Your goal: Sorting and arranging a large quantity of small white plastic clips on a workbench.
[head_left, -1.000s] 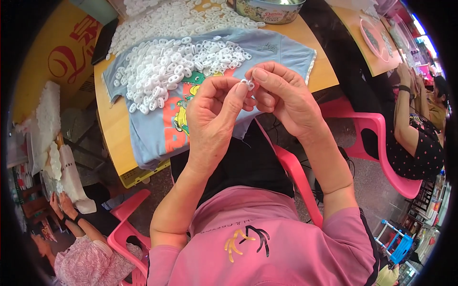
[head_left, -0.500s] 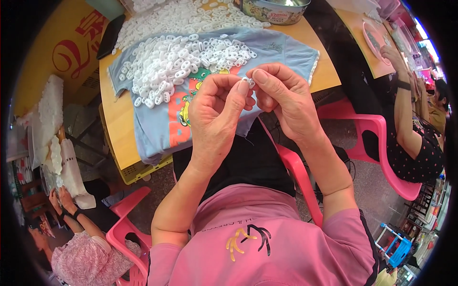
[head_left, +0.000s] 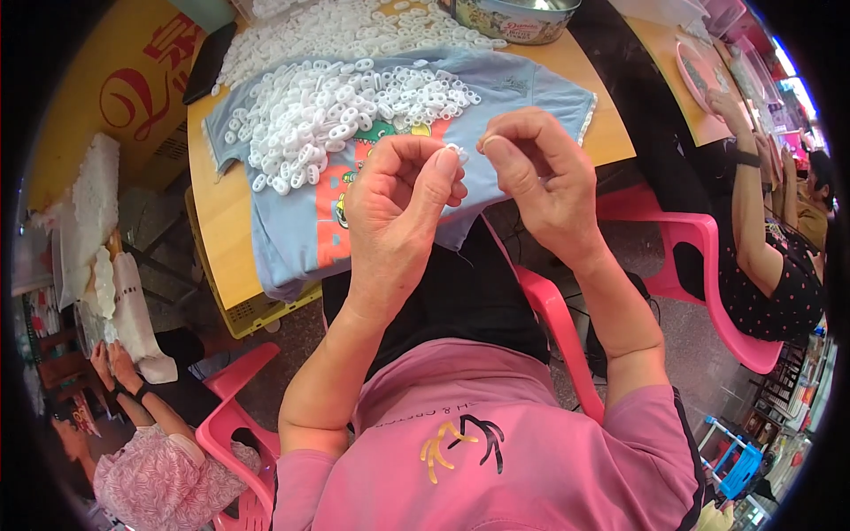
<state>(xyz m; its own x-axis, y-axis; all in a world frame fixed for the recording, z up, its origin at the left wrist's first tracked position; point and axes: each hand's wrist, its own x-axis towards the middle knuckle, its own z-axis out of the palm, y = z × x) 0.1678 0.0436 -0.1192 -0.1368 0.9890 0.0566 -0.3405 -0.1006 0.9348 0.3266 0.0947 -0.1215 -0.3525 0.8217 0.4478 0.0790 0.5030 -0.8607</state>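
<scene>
Between the thumb and forefinger of my left hand [head_left: 397,208] is a small white plastic piece [head_left: 459,153], mostly covered by the fingertips. My right hand [head_left: 547,190] is closed in a pinch a short way to the right. Whatever is between its fingertips is too small to make out. Both hands hover over the near edge of a light blue T-shirt [head_left: 283,234] spread on the table. On the shirt lies a heap of white oval two-holed plastic pieces [head_left: 301,124], with a pile of smaller white pieces [head_left: 434,97] against its right side.
More white pieces [head_left: 354,31] cover the back of the wooden table [head_left: 217,234]. A round tin [head_left: 522,22] and a flat dark object [head_left: 209,62] stand at its far edge. Pink chairs [head_left: 708,283] flank me. Other people sit left and right, one reaching to a pink-rimmed tray [head_left: 695,75].
My right hand has drawn away to the right from the left fingertips, opening a gap between them. My left hand keeps its pinch on the white piece, nearly in place.
</scene>
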